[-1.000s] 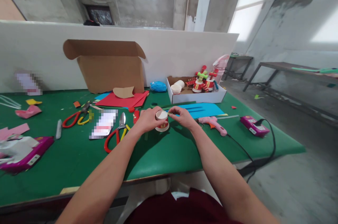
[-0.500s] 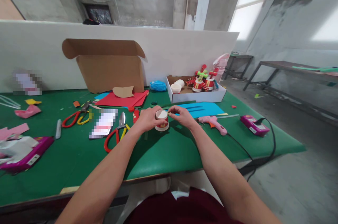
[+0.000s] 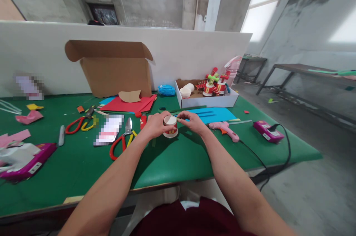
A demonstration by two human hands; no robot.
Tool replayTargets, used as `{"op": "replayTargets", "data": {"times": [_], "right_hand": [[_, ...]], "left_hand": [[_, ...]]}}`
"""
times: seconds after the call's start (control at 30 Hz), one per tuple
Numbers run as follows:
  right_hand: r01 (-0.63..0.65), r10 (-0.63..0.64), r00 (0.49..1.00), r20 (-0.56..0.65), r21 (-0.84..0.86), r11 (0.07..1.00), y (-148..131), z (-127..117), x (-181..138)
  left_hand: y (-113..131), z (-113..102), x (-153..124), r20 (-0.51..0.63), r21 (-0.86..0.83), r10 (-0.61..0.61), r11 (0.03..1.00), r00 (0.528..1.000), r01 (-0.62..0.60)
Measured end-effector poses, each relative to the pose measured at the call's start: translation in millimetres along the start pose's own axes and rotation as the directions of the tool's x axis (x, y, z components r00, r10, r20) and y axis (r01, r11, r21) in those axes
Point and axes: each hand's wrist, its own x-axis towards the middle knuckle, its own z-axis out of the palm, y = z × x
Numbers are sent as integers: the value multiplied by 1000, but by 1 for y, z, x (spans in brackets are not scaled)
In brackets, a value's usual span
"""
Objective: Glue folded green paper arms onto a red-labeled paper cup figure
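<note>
Neither hand visibly shifted over the last second. Left hand gripped the upturned red-and-white paper cup on the green tabletop; right hand pinched a small yellowish ridged strip at its right side, contact unclear. Read: steady hold.

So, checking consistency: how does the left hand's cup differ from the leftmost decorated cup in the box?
The held cup shows a plain white top; the boxed cup has green pieces above. The left hand grips the held cup; no hand touches the boxed cup. Both are red and white.
</note>
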Motion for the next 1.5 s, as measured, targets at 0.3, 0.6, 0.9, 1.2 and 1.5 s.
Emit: {"op": "replayTargets", "data": {"times": [0.3,0.6,0.9,1.2,1.5], "right_hand": [[-55,81,963,-258,107,993,-2,-7,1],[-8,-62,825,-561,-121,993,-22,10,-8],[-70,3,702,-712,-64,996,-15,2,-4],[-68,-40,812,-582,-163,984,-15,8,-5],[-93,-42,817,-575,-202,975,-17,9,-4]], "left_hand": [[-2,5,1,-46,16,-3,1000,999,3],[-19,-5,4,-178,-158,-46,987,983,17],[-51,-32,1,-482,-251,-263,955,836,157],[-33,-20,3,-408,-128,-136,988,903,91],[-19,-13,3,-285,-155,-40,988,958,-5]]}}
